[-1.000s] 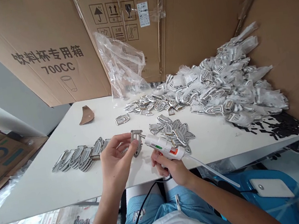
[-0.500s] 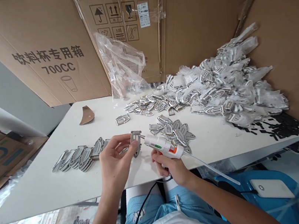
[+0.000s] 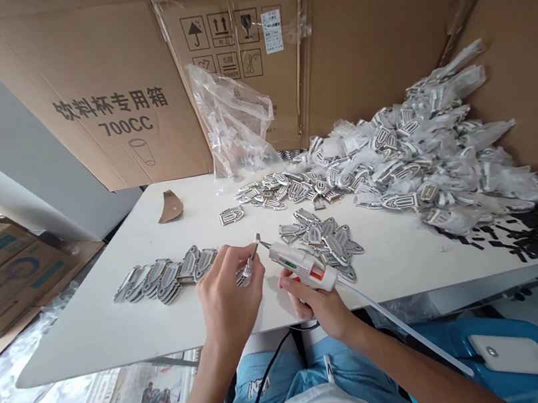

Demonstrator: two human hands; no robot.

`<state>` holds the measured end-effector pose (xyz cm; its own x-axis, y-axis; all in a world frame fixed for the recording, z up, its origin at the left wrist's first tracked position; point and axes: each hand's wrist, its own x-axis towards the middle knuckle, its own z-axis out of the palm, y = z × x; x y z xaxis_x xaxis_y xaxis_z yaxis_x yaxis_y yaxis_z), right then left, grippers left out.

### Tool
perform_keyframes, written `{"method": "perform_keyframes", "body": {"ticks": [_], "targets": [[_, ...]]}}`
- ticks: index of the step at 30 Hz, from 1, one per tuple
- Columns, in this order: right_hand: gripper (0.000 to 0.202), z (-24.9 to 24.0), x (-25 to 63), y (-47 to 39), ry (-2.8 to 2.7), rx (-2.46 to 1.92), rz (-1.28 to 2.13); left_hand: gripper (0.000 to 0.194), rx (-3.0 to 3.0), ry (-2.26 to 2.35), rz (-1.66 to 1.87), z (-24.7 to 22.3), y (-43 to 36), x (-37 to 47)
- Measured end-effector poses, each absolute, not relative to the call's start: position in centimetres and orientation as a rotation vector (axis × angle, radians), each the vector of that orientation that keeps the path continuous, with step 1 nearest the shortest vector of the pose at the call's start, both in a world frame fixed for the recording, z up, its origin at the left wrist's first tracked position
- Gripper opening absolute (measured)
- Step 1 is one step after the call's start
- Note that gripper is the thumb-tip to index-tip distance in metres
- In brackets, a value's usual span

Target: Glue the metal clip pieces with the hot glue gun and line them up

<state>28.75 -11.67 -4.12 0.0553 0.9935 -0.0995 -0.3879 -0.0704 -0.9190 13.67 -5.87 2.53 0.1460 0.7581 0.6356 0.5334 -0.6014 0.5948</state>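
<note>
Pinched in my left hand (image 3: 231, 284) is a silver metal buckle (image 3: 252, 258), turned edge-on to me. My right hand (image 3: 317, 302) is wrapped round the handle of a white hot glue gun (image 3: 303, 264), whose nozzle points left at the buckle's upper end, touching or very close. A long white glue stick (image 3: 409, 328) trails from the gun's back. To the left of my left hand lies a row of overlapping buckles (image 3: 164, 278). A loose heap of buckles (image 3: 328, 240) lies just behind the gun.
More buckles (image 3: 287, 188) and a large pile of plastic-wrapped ones (image 3: 404, 161) fill the table's back right. Black strips (image 3: 526, 234) lie at the right edge. Cardboard walls (image 3: 376, 37) enclose the back. A cardboard scrap (image 3: 170, 207) lies left. The black cord (image 3: 262, 391) crosses my lap.
My left hand has rotated the buckle from face-on to edge-on, its fingers now curled further round it. The glue gun stays close to the buckle. The whole view has shifted slightly.
</note>
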Motion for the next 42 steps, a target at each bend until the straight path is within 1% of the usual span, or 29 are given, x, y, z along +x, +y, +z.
{"method": "perform_keyframes", "body": {"ticks": [4, 10, 13, 19, 24, 27, 32, 35, 38, 40, 42], "targets": [[0.038, -4.4, 29.1, -11.6, -0.814, -0.943, 1.451, 0.006, 2.029, 1.307, 1.447, 2.6, -5.4, 13.1], [0.031, -4.4, 29.3, -11.3, -0.831, -0.836, 1.441, 0.027, 1.598, 1.524, 1.512, 3.7, -2.8, 8.5], [0.032, -4.3, 29.1, -11.2, -0.826, -0.859, 1.418, 0.030, 1.523, 1.674, 1.469, 3.7, -1.4, 5.7], [0.035, -4.2, 28.9, -11.2, -0.828, -0.897, 1.405, 0.024, 1.625, 1.859, 1.149, 2.5, 0.0, 3.9], [0.038, -4.5, 28.9, -11.1, -0.812, -0.920, 1.427, 0.016, 1.721, 1.923, 1.104, 2.2, 0.2, 5.2], [0.039, -4.6, 28.8, -11.1, -0.801, -0.928, 1.428, 0.018, 1.746, 1.948, 1.079, 2.0, 0.4, 5.5], [0.042, -4.5, 28.7, -10.9, -0.785, -0.940, 1.431, 0.027, 1.945, 2.104, 0.990, 1.4, 0.6, 5.4], [0.042, -4.4, 28.7, -10.8, -0.777, -0.927, 1.428, 0.031, 2.009, 2.071, 1.003, 1.9, 1.0, 5.6], [0.041, -4.5, 28.8, -10.8, -0.783, -0.918, 1.430, 0.029, 2.068, 1.973, 0.964, 3.2, 2.6, 6.1], [0.040, -4.5, 28.8, -10.8, -0.786, -0.913, 1.424, 0.027, 2.139, 1.863, 0.867, 4.2, 4.8, 6.6], [0.039, -4.7, 28.8, -10.9, -0.785, -0.913, 1.423, 0.027, 2.288, 1.629, 0.707, 4.9, 7.4, 7.2]]}}
